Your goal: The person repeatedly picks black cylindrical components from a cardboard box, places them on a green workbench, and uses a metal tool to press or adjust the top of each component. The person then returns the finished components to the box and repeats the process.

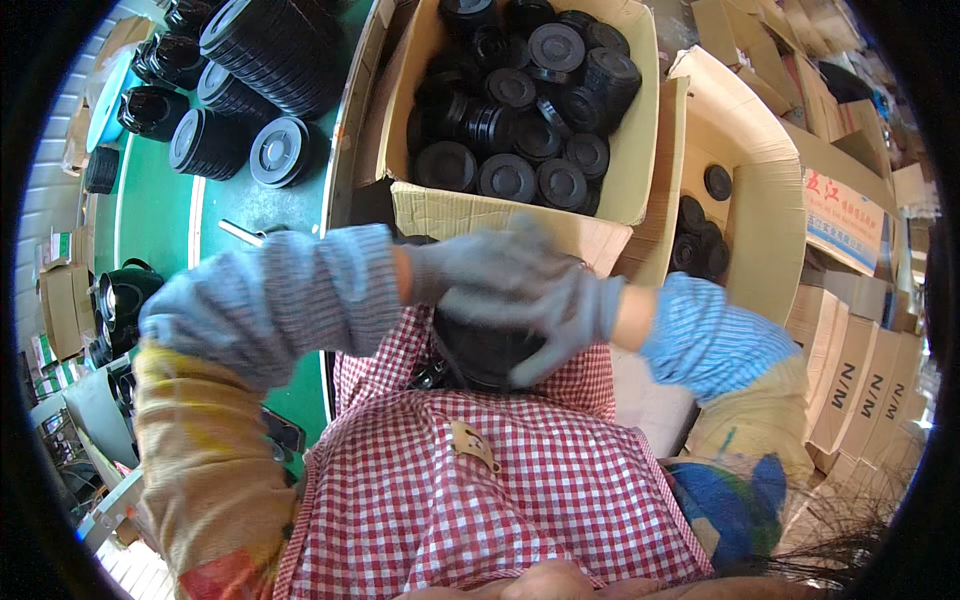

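Observation:
Both my hands wear grey knit gloves and meet in front of my chest, blurred by motion. My left hand [455, 265] reaches in from the left, its fingers smeared and partly covered, so its grip is unclear. Crossing close to it, my right hand [555, 310] has its fingers stretched to the left and its thumb apart, pointing down. Beneath them, at my lap, is a dark round black thing [485, 350], partly hidden by the gloves. Just beyond the hands stands a cardboard box [520, 215] holding many round black lids [508, 178].
A second cardboard box [765, 190] at the right holds several black discs [690, 250]. On the green table [155, 215] at the left stand stacks of black round parts [285, 60]. Cardboard cartons [850, 380] are piled at the far right.

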